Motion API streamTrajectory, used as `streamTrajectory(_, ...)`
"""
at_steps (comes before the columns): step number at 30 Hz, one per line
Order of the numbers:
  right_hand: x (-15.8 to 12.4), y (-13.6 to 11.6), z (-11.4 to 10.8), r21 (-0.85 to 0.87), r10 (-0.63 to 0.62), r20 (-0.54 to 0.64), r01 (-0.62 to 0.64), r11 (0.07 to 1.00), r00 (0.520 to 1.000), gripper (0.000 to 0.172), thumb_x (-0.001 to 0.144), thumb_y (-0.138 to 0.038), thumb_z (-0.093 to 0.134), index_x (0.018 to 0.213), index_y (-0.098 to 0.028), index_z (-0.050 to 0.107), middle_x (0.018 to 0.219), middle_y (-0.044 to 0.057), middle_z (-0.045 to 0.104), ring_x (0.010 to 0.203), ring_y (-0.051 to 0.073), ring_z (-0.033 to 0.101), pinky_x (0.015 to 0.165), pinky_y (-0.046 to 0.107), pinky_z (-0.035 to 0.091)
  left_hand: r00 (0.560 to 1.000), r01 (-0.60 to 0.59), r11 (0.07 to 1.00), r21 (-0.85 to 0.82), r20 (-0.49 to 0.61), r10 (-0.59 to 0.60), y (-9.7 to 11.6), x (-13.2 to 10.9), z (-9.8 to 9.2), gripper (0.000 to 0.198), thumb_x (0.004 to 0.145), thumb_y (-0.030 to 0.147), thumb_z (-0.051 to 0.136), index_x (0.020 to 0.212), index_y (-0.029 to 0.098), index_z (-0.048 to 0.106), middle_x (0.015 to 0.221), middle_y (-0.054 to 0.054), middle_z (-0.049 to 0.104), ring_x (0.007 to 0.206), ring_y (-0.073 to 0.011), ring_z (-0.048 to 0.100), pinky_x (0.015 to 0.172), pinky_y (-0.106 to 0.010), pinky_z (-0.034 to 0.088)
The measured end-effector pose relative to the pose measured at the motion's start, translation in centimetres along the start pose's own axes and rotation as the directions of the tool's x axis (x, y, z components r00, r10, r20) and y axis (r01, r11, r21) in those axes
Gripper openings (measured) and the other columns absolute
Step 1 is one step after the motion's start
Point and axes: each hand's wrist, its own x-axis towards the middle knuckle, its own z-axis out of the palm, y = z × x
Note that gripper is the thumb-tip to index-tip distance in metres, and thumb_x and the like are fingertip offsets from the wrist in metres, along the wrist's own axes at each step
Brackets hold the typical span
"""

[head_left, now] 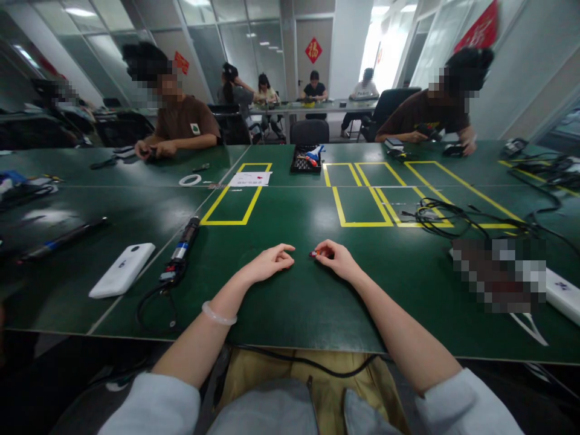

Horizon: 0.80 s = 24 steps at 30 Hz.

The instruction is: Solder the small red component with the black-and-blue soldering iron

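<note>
Right hand (336,258) pinches small red part (313,254) on green tabletop (290,302), near centre. Left hand (270,262) empty, fingers loosely curled, resting just left of part. White power bank (122,269), black tool (180,254) lie farther left.

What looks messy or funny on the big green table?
A black tangle of wires sprawls across the yellow tape boxes on the right, and the cord of the black tool on the left curls near the table edge. Nothing looks spilled or broken. The right hand pinches a small red part; the left hand lies open.
</note>
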Motion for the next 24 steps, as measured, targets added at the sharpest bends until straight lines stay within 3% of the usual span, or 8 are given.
streamTrajectory(3, 0.0, 0.2, -0.1, -0.007, 0.002, 0.002, -0.002, 1.0, 1.0, 0.02, 0.076, -0.029, 0.063, 0.092, -0.017, 0.061, 0.069, -0.002, 0.058, 0.063, 0.012, 0.053, 0.064, 0.026, 0.044, 0.98, 0.006, 0.956, 0.292, -0.192, 0.052, -1.6, -3.7, -3.4, 0.048, 0.084, 0.047, 0.051, 0.124, 0.019, 0.052, 0.107, -0.007, 0.065, 0.098, -0.0209, 0.061, 0.09, -0.037, 0.047)
streamTrajectory(6, -0.1, 0.1, -0.1, -0.012, -0.002, 0.006, 0.002, 1.0, 1.0, 0.019, 0.077, -0.028, 0.062, 0.092, -0.017, 0.061, 0.069, -0.002, 0.058, 0.063, 0.012, 0.053, 0.065, 0.026, 0.044, 0.862, 0.209, 0.769, 0.605, -0.485, 0.148, -4.4, -7.9, -7.6, 0.053, 0.084, 0.048, 0.047, 0.128, 0.019, 0.05, 0.127, -0.011, 0.055, 0.12, -0.0285, 0.05, 0.103, -0.045, 0.037)
streamTrajectory(9, -0.2, -0.2, -0.1, -0.015, 0.0, 0.006, 0.0, 1.0, 1.0, 0.019, 0.077, -0.028, 0.062, 0.092, -0.017, 0.061, 0.069, -0.002, 0.058, 0.063, 0.012, 0.053, 0.064, 0.026, 0.044, 0.735, 0.483, 0.597, 0.64, -0.667, 0.12, -8.0, -12.0, -11.7, 0.061, 0.081, 0.049, 0.047, 0.132, 0.016, 0.043, 0.134, -0.016, 0.05, 0.125, -0.0336, 0.045, 0.104, -0.047, 0.036)
streamTrajectory(11, -0.2, -0.4, 0.0, -0.014, 0.001, 0.005, 0.0, 1.0, 1.0, 0.018, 0.077, -0.028, 0.062, 0.091, -0.017, 0.061, 0.071, -0.001, 0.059, 0.064, 0.012, 0.053, 0.065, 0.026, 0.044, 0.695, 0.593, 0.543, 0.594, -0.718, 0.027, -10.4, -14.4, -13.8, 0.063, 0.077, 0.051, 0.051, 0.131, 0.019, 0.041, 0.134, -0.013, 0.052, 0.125, -0.0346, 0.046, 0.102, -0.048, 0.039)
streamTrajectory(14, -0.2, -0.5, 0.0, -0.015, 0.002, 0.004, -0.001, 1.0, 1.0, 0.018, 0.077, -0.028, 0.062, 0.091, -0.017, 0.062, 0.072, -0.001, 0.059, 0.065, 0.012, 0.053, 0.065, 0.026, 0.044, 0.706, 0.622, 0.566, 0.541, -0.7, -0.106, -13.1, -16.7, -15.6, 0.061, 0.072, 0.055, 0.053, 0.125, 0.025, 0.044, 0.127, -0.004, 0.058, 0.122, -0.0317, 0.05, 0.099, -0.046, 0.043)
streamTrajectory(17, -0.2, -0.5, 0.1, -0.018, 0.009, 0.008, -0.009, 1.0, 1.0, 0.019, 0.077, -0.029, 0.062, 0.091, -0.017, 0.062, 0.072, -0.001, 0.059, 0.065, 0.012, 0.054, 0.065, 0.026, 0.044, 0.763, 0.548, 0.617, 0.566, -0.64, -0.09, -14.3, -17.5, -16.2, 0.064, 0.069, 0.056, 0.055, 0.124, 0.024, 0.045, 0.133, -0.005, 0.054, 0.128, -0.0307, 0.045, 0.103, -0.044, 0.04)
streamTrajectory(20, -0.2, -0.5, 0.1, -0.015, 0.007, 0.012, -0.007, 1.0, 1.0, 0.019, 0.078, -0.03, 0.062, 0.092, -0.017, 0.062, 0.071, -0.001, 0.059, 0.065, 0.012, 0.054, 0.065, 0.026, 0.044, 0.784, 0.513, 0.629, 0.584, -0.617, -0.066, -14.0, -17.4, -16.3, 0.067, 0.068, 0.056, 0.056, 0.126, 0.024, 0.044, 0.137, -0.005, 0.05, 0.131, -0.0301, 0.041, 0.106, -0.045, 0.037)
streamTrajectory(24, -0.3, -0.5, 0.1, -0.021, -0.002, 0.013, 0.002, 1.0, 1.0, 0.02, 0.078, -0.031, 0.062, 0.092, -0.017, 0.062, 0.071, -0.001, 0.059, 0.065, 0.013, 0.053, 0.065, 0.026, 0.044, 0.781, 0.529, 0.632, 0.566, -0.616, -0.102, -12.7, -16.3, -15.4, 0.074, 0.068, 0.064, 0.057, 0.127, 0.02, 0.048, 0.13, -0.011, 0.054, 0.123, -0.0322, 0.049, 0.104, -0.045, 0.04)
